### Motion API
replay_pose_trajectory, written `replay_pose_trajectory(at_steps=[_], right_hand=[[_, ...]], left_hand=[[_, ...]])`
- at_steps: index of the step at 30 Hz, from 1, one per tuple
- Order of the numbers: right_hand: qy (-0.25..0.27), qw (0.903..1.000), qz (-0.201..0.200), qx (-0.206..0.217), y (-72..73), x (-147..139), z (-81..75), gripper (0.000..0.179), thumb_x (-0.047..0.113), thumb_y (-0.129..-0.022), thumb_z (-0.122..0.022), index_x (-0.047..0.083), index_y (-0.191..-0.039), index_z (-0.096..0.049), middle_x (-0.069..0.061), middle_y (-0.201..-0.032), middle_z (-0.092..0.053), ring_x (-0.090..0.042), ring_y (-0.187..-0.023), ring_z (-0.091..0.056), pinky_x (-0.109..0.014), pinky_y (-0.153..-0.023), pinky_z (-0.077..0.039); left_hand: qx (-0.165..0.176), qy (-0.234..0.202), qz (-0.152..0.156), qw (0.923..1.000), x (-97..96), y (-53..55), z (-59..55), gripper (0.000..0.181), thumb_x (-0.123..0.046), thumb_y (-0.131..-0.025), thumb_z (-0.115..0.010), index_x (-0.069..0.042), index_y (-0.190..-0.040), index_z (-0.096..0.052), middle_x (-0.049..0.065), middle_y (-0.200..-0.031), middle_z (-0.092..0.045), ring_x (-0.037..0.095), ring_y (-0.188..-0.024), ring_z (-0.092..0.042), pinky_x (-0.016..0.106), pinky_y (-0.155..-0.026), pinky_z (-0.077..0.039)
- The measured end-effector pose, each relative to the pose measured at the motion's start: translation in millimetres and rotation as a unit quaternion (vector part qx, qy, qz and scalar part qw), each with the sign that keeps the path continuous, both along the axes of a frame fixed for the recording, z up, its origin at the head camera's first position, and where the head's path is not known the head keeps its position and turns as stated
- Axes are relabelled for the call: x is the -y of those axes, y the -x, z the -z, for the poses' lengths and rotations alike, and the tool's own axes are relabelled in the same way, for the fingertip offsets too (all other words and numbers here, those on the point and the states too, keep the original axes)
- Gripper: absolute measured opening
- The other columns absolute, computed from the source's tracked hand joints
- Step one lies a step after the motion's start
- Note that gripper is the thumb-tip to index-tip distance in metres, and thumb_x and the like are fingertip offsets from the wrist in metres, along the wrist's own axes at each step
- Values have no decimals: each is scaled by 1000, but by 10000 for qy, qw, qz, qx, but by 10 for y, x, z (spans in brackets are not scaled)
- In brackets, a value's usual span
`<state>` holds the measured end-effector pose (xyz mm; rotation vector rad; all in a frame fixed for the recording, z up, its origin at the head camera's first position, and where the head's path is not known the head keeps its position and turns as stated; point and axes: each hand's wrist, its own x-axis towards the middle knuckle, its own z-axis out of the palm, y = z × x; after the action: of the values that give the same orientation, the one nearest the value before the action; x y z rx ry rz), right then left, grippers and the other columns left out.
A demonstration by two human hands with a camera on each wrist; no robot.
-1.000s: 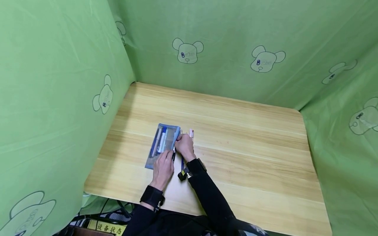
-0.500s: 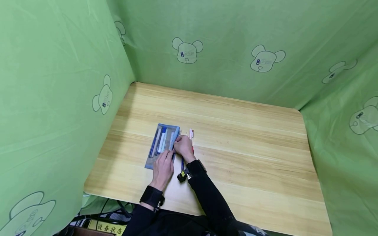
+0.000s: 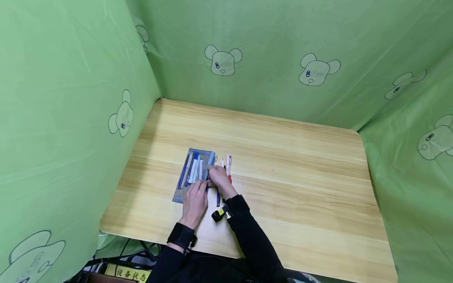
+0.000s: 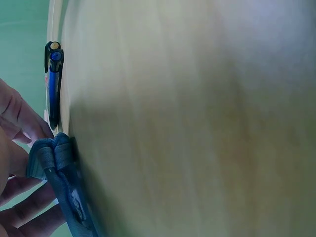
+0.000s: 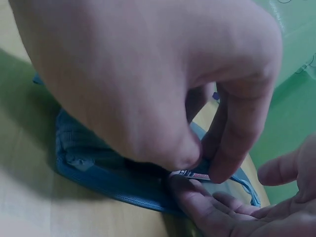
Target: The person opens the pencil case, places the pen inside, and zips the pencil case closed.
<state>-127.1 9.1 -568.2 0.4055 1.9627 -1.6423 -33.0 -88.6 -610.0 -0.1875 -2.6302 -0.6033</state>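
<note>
A blue see-through pencil case [image 3: 179, 195] lies on the table with several pens and markers [image 3: 193, 169] inside. My left hand [image 3: 194, 200] holds its near right edge; in the left wrist view, fingers sit on one side of the case's end [image 4: 59, 158]. Over the opening, my right hand [image 3: 220, 177] pinches a pen [image 5: 198, 175] between thumb and finger, a strip of printed white and red showing. Fingers of the left hand [image 5: 232, 217] reach the rim right beside that pen. Most of the pen is hidden by the right hand and the case.
Right of the case lie loose pens: a blue and black pen [image 3: 218, 198], a pale pink one [image 3: 227, 161] and one with a red part [image 3: 230, 177]. The wooden table [image 3: 301, 188] extends right, with green cloth [image 3: 265, 70] hanging behind and at both sides.
A light-coloured marker has come into view within the case, near its opening. My right hand has shifted slightly toward me along the case's edge; the left hand keeps its place.
</note>
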Motion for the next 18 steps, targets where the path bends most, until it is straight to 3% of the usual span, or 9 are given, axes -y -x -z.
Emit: replay_pose_trajectory(at_steps=[7,11,18], right_hand=[[650,9978,-29,121,-54,4,-47,38,25,-104,-52,-8,-120,-62,-11,-99,-63,-9,-69,-58,-19,-64,-52],[991,9949,44,165,-67,13,-54,36,20,-103,-52,-10,-122,-57,-15,-104,-64,-10,-73,-61,-18,-66,-54],[1153,9926,-201,325,-66,-3,-71,31,20,-101,-55,-3,-122,-56,-21,-120,-65,-15,-87,-63,-21,-76,-56]], left_hand=[[-92,76,-12,9999,0,-1,-12,19,-3,-92,-67,-2,-110,-72,12,-105,-73,27,-83,-69,37,-66,-62],[-129,117,-24,9998,-3,-4,-20,20,-4,-92,-67,-3,-111,-72,11,-105,-72,27,-82,-68,37,-62,-61],[-46,214,-27,9998,-13,-12,-25,22,-2,-91,-66,-3,-112,-72,11,-105,-72,27,-84,-68,38,-62,-61]])
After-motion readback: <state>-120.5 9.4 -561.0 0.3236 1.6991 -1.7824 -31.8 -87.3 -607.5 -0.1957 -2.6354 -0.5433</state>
